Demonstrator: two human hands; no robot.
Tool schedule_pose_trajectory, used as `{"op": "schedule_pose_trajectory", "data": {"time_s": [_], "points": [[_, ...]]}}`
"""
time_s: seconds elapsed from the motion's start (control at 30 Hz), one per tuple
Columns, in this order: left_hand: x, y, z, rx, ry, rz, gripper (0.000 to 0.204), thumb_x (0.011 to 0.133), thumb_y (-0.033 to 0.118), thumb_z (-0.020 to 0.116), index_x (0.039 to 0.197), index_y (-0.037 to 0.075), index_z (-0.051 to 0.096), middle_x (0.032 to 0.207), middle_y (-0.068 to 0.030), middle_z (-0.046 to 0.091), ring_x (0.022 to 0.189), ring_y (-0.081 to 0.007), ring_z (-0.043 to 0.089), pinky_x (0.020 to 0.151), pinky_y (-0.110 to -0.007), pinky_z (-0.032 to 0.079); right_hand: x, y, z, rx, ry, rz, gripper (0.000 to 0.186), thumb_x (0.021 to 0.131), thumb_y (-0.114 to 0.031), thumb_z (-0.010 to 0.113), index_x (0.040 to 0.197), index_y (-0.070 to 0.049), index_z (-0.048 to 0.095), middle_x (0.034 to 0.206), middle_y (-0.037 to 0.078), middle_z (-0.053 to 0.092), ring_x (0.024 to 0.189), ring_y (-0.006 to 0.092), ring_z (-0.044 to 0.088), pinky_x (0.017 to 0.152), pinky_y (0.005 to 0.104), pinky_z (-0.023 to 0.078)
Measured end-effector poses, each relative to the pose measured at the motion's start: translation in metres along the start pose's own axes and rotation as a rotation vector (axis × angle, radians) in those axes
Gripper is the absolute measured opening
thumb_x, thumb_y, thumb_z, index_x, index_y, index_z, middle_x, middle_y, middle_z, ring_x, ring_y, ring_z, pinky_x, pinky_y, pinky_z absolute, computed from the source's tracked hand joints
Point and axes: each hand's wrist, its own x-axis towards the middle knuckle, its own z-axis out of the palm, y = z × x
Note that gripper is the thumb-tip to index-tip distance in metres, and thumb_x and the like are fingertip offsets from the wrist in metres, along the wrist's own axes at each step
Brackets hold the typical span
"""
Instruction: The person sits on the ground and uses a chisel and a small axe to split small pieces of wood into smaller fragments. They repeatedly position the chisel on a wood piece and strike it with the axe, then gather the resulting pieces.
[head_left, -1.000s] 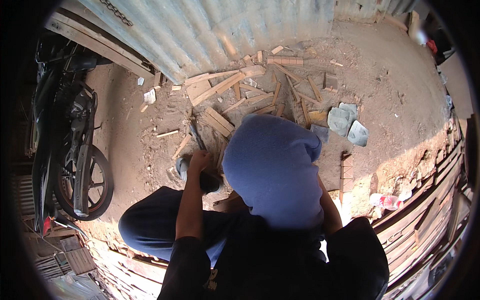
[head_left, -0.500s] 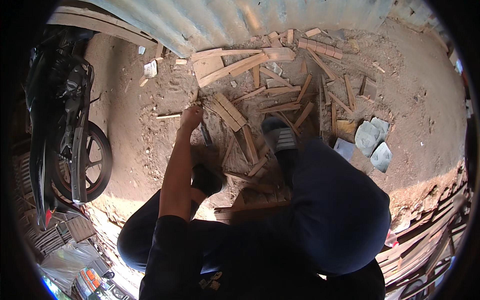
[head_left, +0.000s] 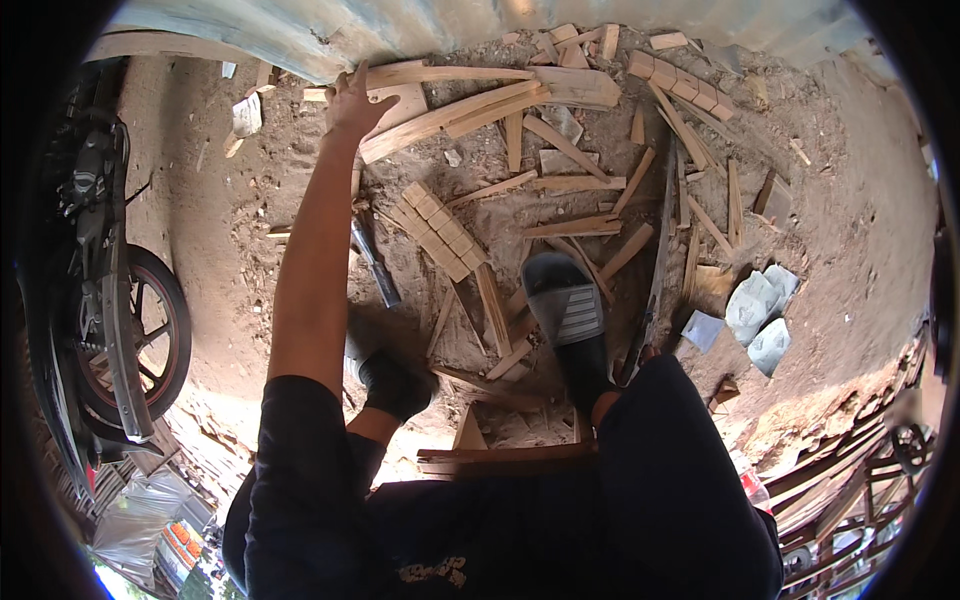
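Note:
My left hand (head_left: 350,112) is stretched far forward, fingers spread and holding nothing. It hovers over or touches the left end of a wide wooden board (head_left: 402,108) beside the metal sheet wall; contact cannot be told. Below it a hammer-like tool (head_left: 374,262) with a dark grip lies on the dirt. A scored wooden block (head_left: 438,230) lies right of the tool, between my feet. Just a fingertip-sized bit of my right hand (head_left: 649,353) shows beside my right knee, next to a long dark saw-like blade (head_left: 657,265); its fingers are mostly hidden.
A corrugated metal wall (head_left: 450,28) bounds the far side. Wood offcuts (head_left: 570,150) litter the ground, with another scored block (head_left: 680,84) at far right. Grey flat pieces (head_left: 752,303) lie to the right. A motorcycle (head_left: 120,290) stands left. A plank (head_left: 505,456) is near my legs.
My left hand has moved forward from beside the hammer-like tool to the boards, its fingers spreading. My right knee has shifted, uncovering the dark blade and a bit of my right hand.

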Motion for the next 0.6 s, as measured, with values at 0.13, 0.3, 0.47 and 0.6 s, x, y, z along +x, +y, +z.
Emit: {"op": "schedule_pose_trajectory", "data": {"time_s": [0.13,0.3,0.47,0.6], "points": [[-0.003,0.017,-0.006,0.162,0.077,-0.036,0.081,0.072,0.067,0.063,0.138,0.025,0.04,0.138,-0.0187,0.039,0.125,-0.0403,0.039,0.095,-0.053,0.044,0.001,0.0,0.0,-0.009,-0.009,-0.002,0.035,0.084,-0.025,0.057,0.11,-0.002,0.055,0.116,0.019,0.057,0.113,0.0343,0.052,0.089,0.0432,0.045],[-0.007,0.041,-0.01,0.012,0.09,0.2,0.051,0.08,0.056,0.062,0.113,0.018,0.065,0.123,-0.0056,0.056,0.111,-0.0289,0.056,0.089,-0.043,0.049,0.003,0.001,-0.001,-0.014,-0.017,-0.014,0.035,0.084,-0.025,0.057,0.11,-0.002,0.055,0.116,0.019,0.057,0.113,0.0343,0.052,0.088,0.043,0.045],[-0.015,0.085,-0.018,-0.704,0.073,0.342,0.059,0.082,0.059,0.058,0.11,0.008,0.067,0.104,-0.0137,0.067,0.093,-0.0271,0.065,0.084,-0.034,0.05,0.002,0.003,-0.004,-0.025,-0.018,-0.007,0.036,0.084,-0.025,0.058,0.111,-0.002,0.055,0.115,0.019,0.057,0.112,0.0343,0.053,0.088,0.0429,0.046],[0.005,0.001,0.006,-0.393,0.148,-0.042,0.058,0.083,0.055,0.058,0.117,0.009,0.061,0.11,-0.0213,0.063,0.105,-0.034,0.06,0.088,-0.042,0.049,0.009,0.0,-0.004,-0.022,-0.022,-0.032,0.036,0.084,-0.026,0.058,0.111,-0.001,0.055,0.115,0.019,0.058,0.112,0.0343,0.053,0.088,0.0427,0.046]]}}
